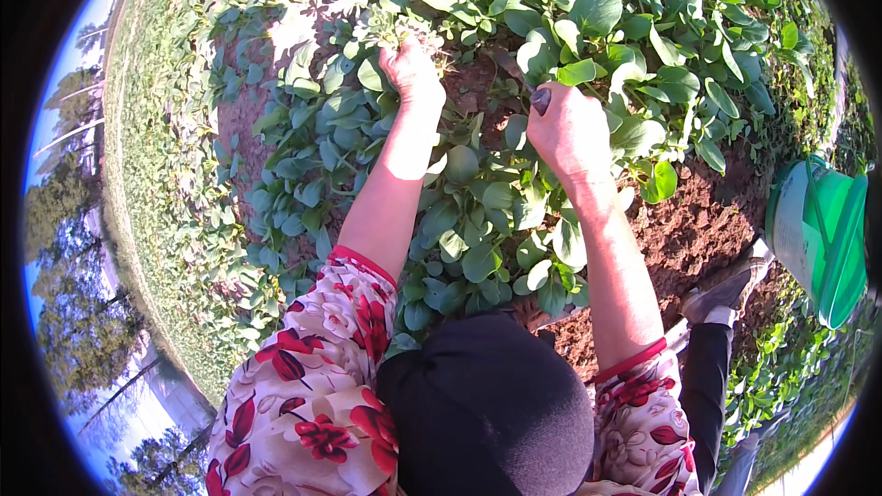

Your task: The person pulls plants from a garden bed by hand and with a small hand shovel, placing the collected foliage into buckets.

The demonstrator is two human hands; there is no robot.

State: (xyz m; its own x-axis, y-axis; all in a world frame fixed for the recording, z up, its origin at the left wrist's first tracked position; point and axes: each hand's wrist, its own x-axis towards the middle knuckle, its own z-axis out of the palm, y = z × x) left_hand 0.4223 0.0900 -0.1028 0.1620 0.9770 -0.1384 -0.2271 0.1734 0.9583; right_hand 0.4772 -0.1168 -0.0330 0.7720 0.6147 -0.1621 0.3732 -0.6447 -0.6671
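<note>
My left hand (410,70) is closed around a tuft of small, pale green weeds (393,28) with thin roots or stems sticking out. To its right, my right hand (570,129) grips the dark, rounded handle (540,101) of a hand tool. A brownish blade-like part seems to run from it toward the soil between my hands, but leaves and shade hide its exact shape. Broad-leaved green plants (595,13) surround both hands. Below and between my forearms grow more of these leafy plants (482,257).
A green bucket (841,243) leans at the right edge. Beside it is a shoe (730,287) on reddish-brown, clumpy soil (694,220). Crop rows (175,147) stretch away on the left, with trees (78,289) beyond. A dark cap (487,404) covers the lower middle.
</note>
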